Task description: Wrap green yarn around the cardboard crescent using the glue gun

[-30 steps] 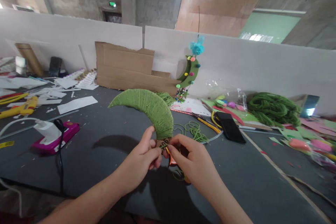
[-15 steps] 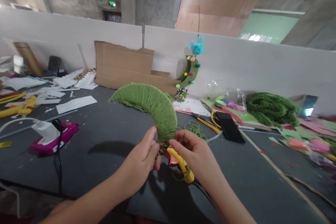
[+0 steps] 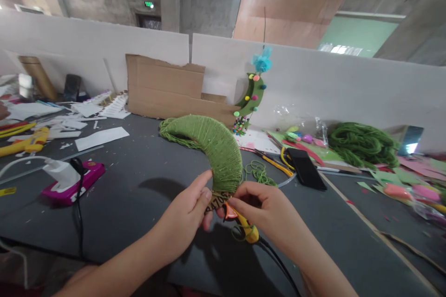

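A crescent of cardboard wound with green yarn (image 3: 219, 148) stands tilted over the dark table, its lower end bare with printed digits (image 3: 218, 200). My left hand (image 3: 193, 202) grips that bare cardboard end, thumb in front and fingers behind. At the right edge, beside the last winds, my right hand (image 3: 259, 202) pinches the green yarn; its fingertips partly hide the strand. Beneath the right hand lies a yellow-handled glue gun (image 3: 250, 231) with an orange trigger, and a loop of green yarn (image 3: 239, 232) hangs over it. Loose green yarn (image 3: 259, 172) curls on the table behind.
A black phone (image 3: 306, 168) and scissors (image 3: 275, 162) lie right of centre, near a green yarn skein (image 3: 364, 144). A decorated green crescent (image 3: 256, 95) stands at the back by cardboard (image 3: 163, 83). At left are a magenta power strip (image 3: 92, 174) and another yellow glue gun (image 3: 28, 143).
The crescent has shifted slightly right and down and turned, so its upper tip sits further right. More printed cardboard shows, and my right fingers have closed into a tighter pinch.
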{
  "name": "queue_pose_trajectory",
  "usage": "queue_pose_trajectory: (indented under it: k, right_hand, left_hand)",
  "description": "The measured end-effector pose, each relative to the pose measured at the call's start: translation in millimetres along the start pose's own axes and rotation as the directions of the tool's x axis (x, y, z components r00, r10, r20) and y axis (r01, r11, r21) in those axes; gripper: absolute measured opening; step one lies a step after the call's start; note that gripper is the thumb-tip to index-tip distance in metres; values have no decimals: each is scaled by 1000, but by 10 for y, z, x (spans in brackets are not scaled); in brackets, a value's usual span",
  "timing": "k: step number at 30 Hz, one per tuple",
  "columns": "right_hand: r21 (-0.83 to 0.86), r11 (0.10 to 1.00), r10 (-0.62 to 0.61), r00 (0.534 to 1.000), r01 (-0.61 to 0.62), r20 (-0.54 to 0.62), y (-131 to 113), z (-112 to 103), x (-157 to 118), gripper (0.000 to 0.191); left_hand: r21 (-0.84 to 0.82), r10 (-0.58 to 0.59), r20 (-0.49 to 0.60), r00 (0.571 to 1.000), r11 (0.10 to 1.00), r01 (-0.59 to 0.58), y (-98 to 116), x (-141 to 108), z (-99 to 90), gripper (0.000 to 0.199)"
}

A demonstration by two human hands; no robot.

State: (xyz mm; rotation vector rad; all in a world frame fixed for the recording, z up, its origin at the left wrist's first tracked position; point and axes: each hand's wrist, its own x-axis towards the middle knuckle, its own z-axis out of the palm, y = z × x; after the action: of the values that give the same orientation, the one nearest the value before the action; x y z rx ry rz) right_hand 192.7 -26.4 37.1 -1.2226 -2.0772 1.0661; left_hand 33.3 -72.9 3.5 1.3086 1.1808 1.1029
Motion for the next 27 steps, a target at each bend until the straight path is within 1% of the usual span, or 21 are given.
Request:
queue_pose_trajectory:
  k: [2, 4, 6, 8, 10, 12, 14, 15, 17, 19, 20, 22, 27]
  right_hand:
    - [-55, 998, -34, 998, 31, -54, 22, 25, -3, 18]
    - [-166, 984, -91, 989, 71, -113, 51, 65, -6, 19]
    - [-318, 941, -177, 968, 115, -175, 72, 111, -10, 21]
    - [-429, 893, -248, 945, 138, -213, 84, 152, -12, 23]
    - [-454, 883, -252, 937, 121, -240, 93, 178, -3, 25]
    - [-391, 919, -177, 947, 60, -269, 110, 188, 22, 25]
    - [-251, 968, -73, 959, 2, -275, 134, 188, 60, 22]
    - [-154, 988, -20, 967, -19, -254, 148, 187, 80, 19]
    - [85, 995, 66, 986, -54, -152, 170, 188, 114, 17]
    - [309, 946, 108, 994, -94, -29, 183, 197, 133, 20]
    - [384, 917, 114, 993, -110, 13, 186, 202, 136, 20]
    - [447, 887, 109, 994, -111, 32, 188, 208, 134, 20]
    - [374, 925, 71, 997, -68, 5, 172, 176, 112, 18]
  left_hand:
    - [37, 7, -18, 1000, 999, -6, 4, -1, 3, 48]
    - [66, 27, -44, 999, 998, -24, 7, -1, 5, 47]
    - [91, 36, -69, 997, 995, -30, 6, 2, 7, 47]
    - [109, 31, -84, 996, 994, -22, 5, 6, 9, 47]
    - [109, 26, -85, 996, 994, -17, 2, 10, 9, 47]
    - [104, 28, -84, 996, 994, -19, -3, 15, 8, 47]
    - [110, 24, -96, 995, 994, -13, -10, 17, 6, 47]
    - [113, 21, -106, 994, 994, -8, -14, 17, 6, 46]
    - [114, 19, -123, 992, 993, -5, -18, 14, 6, 46]
    - [101, 24, -123, 992, 995, -12, -15, 9, 7, 44]
    - [93, 26, -120, 992, 996, -15, -10, 7, 7, 43]
    - [82, 31, -110, 993, 996, -22, 5, 4, 5, 41]
    - [50, 36, -104, 994, 998, -31, 35, 16, -13, 39]
